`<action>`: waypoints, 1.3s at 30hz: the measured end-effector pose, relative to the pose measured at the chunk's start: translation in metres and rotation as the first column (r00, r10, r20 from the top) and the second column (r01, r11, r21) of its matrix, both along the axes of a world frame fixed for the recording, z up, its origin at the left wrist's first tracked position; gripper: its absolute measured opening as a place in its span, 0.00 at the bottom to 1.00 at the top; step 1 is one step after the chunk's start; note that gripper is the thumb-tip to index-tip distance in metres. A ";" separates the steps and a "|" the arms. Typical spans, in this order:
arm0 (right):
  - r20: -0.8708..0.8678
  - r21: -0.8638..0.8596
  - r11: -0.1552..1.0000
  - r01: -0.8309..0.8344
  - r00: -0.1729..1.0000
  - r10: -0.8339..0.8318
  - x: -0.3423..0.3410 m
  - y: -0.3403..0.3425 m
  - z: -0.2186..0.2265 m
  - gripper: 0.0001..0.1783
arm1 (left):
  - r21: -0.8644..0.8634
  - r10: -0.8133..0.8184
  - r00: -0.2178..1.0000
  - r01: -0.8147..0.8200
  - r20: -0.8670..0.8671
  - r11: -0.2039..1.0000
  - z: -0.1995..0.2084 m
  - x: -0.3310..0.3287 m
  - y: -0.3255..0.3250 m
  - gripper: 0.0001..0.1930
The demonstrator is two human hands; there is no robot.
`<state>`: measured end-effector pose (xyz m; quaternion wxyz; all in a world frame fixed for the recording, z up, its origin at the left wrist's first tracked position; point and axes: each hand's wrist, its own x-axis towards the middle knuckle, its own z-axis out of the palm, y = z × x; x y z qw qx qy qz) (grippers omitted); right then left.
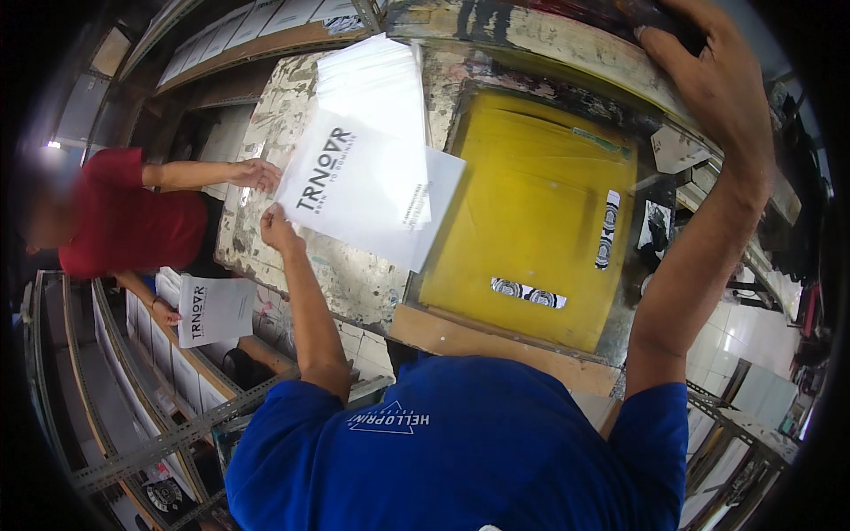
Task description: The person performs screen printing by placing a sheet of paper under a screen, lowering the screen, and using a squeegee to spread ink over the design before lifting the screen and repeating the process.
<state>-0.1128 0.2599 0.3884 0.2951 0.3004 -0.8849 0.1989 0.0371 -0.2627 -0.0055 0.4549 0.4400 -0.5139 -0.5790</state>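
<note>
My left hand [282, 228] is closed with thumb and fingers on the near-left edge of a white printed sheet [372, 212] with dark lettering. The sheet lies tilted over a stack of white sheets [372, 75], and its right corner reaches over a yellow panel [522, 203]. At the upper right, my right hand [713, 75] is raised, its fingers curled at a dark thing beside a stained wooden bar [549, 40]; the fingertips are partly cut off. A co-worker's hand [257, 174] reaches to the sheet's left edge, fingers extended.
The co-worker in a red shirt [133, 217] stands at left, another printed sheet [215, 310] in the other hand. Two patterned stickers [529, 293] are stuck on the yellow panel. Paint-stained tabletop [274, 115] runs under the stack. Metal shelves [177, 442] stand lower left.
</note>
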 end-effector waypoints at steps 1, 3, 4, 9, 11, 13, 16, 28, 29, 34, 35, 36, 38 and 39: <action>0.051 -0.025 1.000 -0.019 0.998 0.020 0.002 0.000 0.004 0.25 | -0.009 0.061 0.998 -0.060 0.030 0.998 -0.003 0.013 -0.017 0.09; 0.230 -0.092 0.996 -0.022 0.972 0.043 0.008 -0.004 0.022 0.24 | -0.041 0.153 0.987 -0.151 0.056 0.988 -0.005 0.037 -0.045 0.13; 0.235 -0.089 0.996 -0.003 0.972 0.024 0.009 -0.006 0.021 0.24 | -0.081 0.228 0.972 -0.223 0.061 0.972 -0.004 0.040 -0.048 0.14; -0.013 -0.025 0.999 0.030 0.999 -0.030 0.010 -0.007 -0.003 0.24 | -0.904 0.495 0.849 -0.050 0.186 0.425 0.026 0.013 0.020 0.16; -0.028 -0.037 0.999 0.004 1.000 -0.006 0.011 -0.008 -0.004 0.23 | -0.875 0.120 0.921 0.303 0.371 0.377 0.030 -0.004 0.082 0.13; 0.011 -0.053 0.999 -0.003 1.000 0.004 0.013 -0.010 -0.002 0.23 | -0.787 -0.137 0.850 0.524 0.510 0.324 0.016 -0.018 0.152 0.13; 0.198 -0.101 0.995 -0.011 0.980 0.031 0.013 -0.010 0.012 0.23 | -0.605 -0.141 0.664 0.734 0.734 0.309 0.011 -0.025 0.216 0.10; 0.076 0.002 0.998 0.060 0.995 -0.060 0.003 -0.002 -0.001 0.23 | -0.202 -0.707 0.649 0.760 0.283 0.617 0.030 -0.050 0.229 0.06; 0.054 -0.008 0.998 0.058 0.997 -0.058 0.003 -0.002 -0.003 0.23 | -0.182 -0.774 0.577 0.817 0.259 0.547 0.030 -0.048 0.232 0.06; 0.205 -0.042 0.999 0.012 0.979 -0.003 0.003 0.000 0.009 0.22 | -0.195 -0.374 0.147 0.976 0.916 -0.095 0.026 -0.023 0.268 0.21; 0.201 -0.047 0.999 0.001 0.980 0.009 0.002 0.001 0.009 0.22 | -0.192 -0.394 0.127 0.972 0.910 -0.132 0.008 -0.021 0.273 0.24; 0.085 -0.020 0.999 0.028 0.996 -0.026 -0.004 0.002 -0.004 0.22 | -0.192 -0.418 0.100 0.964 0.903 -0.183 0.003 -0.024 0.283 0.26; -0.053 0.027 0.998 0.050 0.997 -0.048 -0.013 0.008 -0.013 0.23 | -0.240 -0.411 0.108 0.928 0.905 -0.284 -0.007 -0.038 0.307 0.28; -0.076 0.049 0.998 0.031 0.997 -0.028 -0.015 0.008 -0.013 0.23 | -0.263 -0.410 0.116 0.909 0.905 -0.324 -0.010 -0.045 0.319 0.30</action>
